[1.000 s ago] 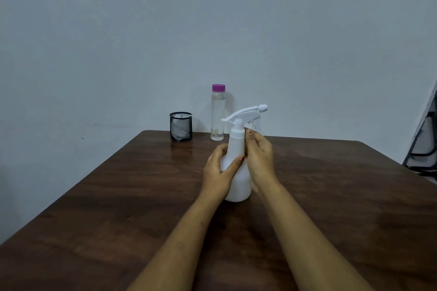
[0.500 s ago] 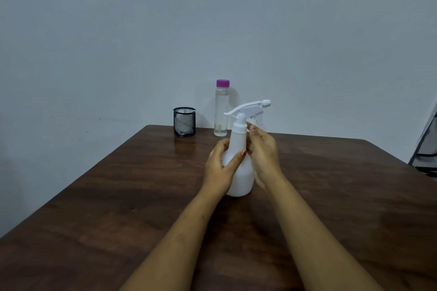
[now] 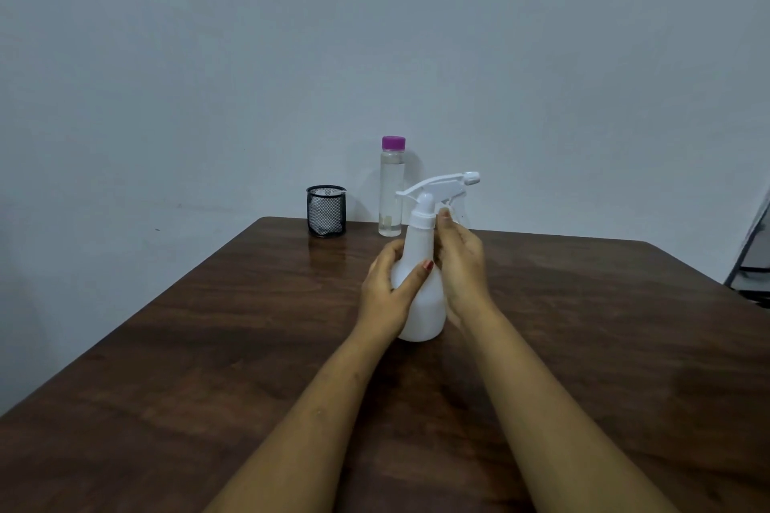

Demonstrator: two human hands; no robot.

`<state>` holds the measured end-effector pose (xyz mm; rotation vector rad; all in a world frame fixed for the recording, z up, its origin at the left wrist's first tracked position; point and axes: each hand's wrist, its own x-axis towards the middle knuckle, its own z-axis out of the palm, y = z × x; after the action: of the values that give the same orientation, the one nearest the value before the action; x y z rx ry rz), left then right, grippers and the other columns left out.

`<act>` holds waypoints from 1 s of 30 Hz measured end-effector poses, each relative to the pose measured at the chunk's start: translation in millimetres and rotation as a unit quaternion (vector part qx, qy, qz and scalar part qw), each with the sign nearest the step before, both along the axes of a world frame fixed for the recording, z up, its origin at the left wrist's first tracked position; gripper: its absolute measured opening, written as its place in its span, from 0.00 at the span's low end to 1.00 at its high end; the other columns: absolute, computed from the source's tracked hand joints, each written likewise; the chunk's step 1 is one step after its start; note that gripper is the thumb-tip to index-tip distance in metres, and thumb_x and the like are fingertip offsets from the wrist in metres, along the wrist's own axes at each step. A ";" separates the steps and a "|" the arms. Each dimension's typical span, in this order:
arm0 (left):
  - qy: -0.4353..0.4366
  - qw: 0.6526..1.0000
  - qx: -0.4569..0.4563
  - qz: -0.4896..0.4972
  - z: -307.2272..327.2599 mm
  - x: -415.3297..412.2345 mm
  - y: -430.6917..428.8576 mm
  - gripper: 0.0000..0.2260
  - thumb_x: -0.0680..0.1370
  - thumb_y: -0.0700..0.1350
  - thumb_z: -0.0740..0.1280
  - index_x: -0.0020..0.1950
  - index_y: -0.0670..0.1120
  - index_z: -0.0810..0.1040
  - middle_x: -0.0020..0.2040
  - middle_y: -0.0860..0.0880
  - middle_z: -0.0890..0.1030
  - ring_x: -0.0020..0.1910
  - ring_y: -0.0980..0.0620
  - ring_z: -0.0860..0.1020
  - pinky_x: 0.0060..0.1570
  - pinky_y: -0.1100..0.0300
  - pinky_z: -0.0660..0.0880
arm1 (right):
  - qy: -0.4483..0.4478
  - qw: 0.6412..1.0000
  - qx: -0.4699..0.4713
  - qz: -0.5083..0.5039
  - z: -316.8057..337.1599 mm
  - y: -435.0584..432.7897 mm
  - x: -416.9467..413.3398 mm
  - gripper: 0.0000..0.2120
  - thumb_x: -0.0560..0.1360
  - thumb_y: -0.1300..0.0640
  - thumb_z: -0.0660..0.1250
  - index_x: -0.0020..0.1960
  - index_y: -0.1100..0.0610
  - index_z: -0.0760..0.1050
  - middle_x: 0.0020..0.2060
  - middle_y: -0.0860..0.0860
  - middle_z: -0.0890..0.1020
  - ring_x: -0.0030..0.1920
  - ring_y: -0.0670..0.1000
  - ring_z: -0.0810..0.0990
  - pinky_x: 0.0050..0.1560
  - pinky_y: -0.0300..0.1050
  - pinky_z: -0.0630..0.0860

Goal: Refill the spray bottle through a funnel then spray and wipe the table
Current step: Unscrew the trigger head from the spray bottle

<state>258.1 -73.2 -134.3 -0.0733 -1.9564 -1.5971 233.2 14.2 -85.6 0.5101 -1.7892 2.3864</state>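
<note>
A white spray bottle stands upright on the brown wooden worktop, out in the middle part of it. Its white trigger top is on, and the nozzle points away to the right.

The left hand is wrapped around the fat body of the spray bottle. The thumb lies across the front, and the fingers curl around the far side. It is gripping the bottle.

The right hand is just to the right of the spray bottle. Its fingertips reach up to the white collar at the neck, under the trigger. The palm is beside the bottle's body. The fingers touch the collar, but I cannot tell if they are pinching it tight or only resting there.

Behind the spray bottle, near the wall, stands a tall clear bottle with a purple cap. It looks to have clear liquid in it. To the left of that clear bottle sits a small black mesh cup with something white inside. Both are well apart from the spray bottle.
</note>
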 end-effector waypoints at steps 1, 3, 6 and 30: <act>0.000 1.000 0.003 0.000 0.6 0.9 0.5 0.14 0.76 0.49 0.67 0.61 0.54 0.73 0.58 0.52 0.77 0.58 0.57 0.74 0.54 0.65 0.72 | 0.015 1.000 0.009 0.002 0.3 -1.0 1.7 0.11 0.77 0.48 0.64 0.45 0.53 0.81 0.43 0.54 0.85 0.47 0.54 0.84 0.52 0.51 0.81; -0.001 1.000 0.003 0.001 1.4 1.6 0.9 0.15 0.77 0.48 0.67 0.63 0.52 0.73 0.59 0.52 0.77 0.58 0.58 0.74 0.51 0.70 0.70 | 0.043 0.999 0.028 -0.010 -0.3 -3.3 4.6 0.08 0.74 0.51 0.69 0.47 0.55 0.81 0.43 0.54 0.85 0.47 0.52 0.84 0.53 0.51 0.81; 0.003 1.000 -0.001 0.000 0.2 0.2 0.5 0.16 0.77 0.49 0.67 0.64 0.51 0.73 0.60 0.51 0.78 0.59 0.57 0.75 0.52 0.69 0.70 | 0.055 0.998 0.034 -0.026 -2.0 -5.4 4.2 0.09 0.77 0.54 0.67 0.50 0.58 0.81 0.44 0.56 0.85 0.47 0.54 0.84 0.53 0.52 0.81; -0.028 0.999 -0.024 0.006 3.1 -0.4 -0.1 0.19 0.77 0.52 0.66 0.66 0.53 0.71 0.62 0.53 0.74 0.59 0.55 0.73 0.57 0.58 0.71 | 0.035 0.998 0.053 -0.016 37.1 14.3 0.6 0.13 0.78 0.52 0.65 0.59 0.56 0.78 0.49 0.48 0.83 0.47 0.41 0.80 0.38 0.31 0.75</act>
<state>257.7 -73.4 -131.2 -0.0364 -2.0335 -1.5594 233.9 28.6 -48.5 0.5654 -1.8852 2.2332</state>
